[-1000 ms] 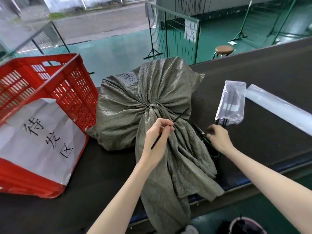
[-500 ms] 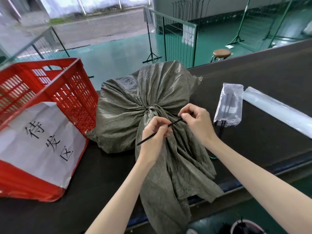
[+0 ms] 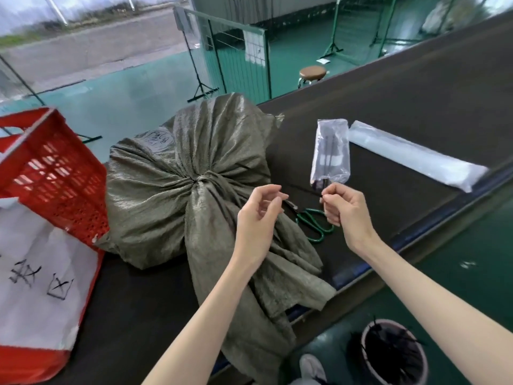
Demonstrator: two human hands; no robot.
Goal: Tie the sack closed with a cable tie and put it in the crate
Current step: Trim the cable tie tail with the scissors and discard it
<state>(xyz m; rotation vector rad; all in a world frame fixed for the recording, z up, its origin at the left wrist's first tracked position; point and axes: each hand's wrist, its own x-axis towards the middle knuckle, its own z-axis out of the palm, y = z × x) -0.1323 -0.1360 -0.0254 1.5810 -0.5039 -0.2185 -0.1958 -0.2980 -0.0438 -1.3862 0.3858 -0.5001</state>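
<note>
Change since earlier: both hands have been lifted off the sack's neck and drawn apart toward the right; half a second ago they were together at the gathered neck with a black tie between them.
Left hand (image 3: 261, 215): held above the sack's loose skirt, fingers half curled with thumb and forefinger close; whether anything is pinched cannot be told.
Right hand (image 3: 344, 209): grip closed in a loose fist near the cable-tie packet (image 3: 330, 151); a thin dark strip seems to be held at the fingertips, but motion blur leaves this uncertain.
Sack (image 3: 177, 190): lying on the dark tabletop (image 3: 416, 112), just right of the red crate (image 3: 55, 173), its neck bunched and apparently cinched by a dark band.
Scissors (image 3: 313, 220): green-handled, resting on the tabletop between the hands, beside the sack.
Step in hand: judged to be the finishing of the tie, with the tail pulled or handled.
Next move: the scissors are probably to be taken up for trimming, then the sack is to be lifted with both hands leftward into the crate.
</note>
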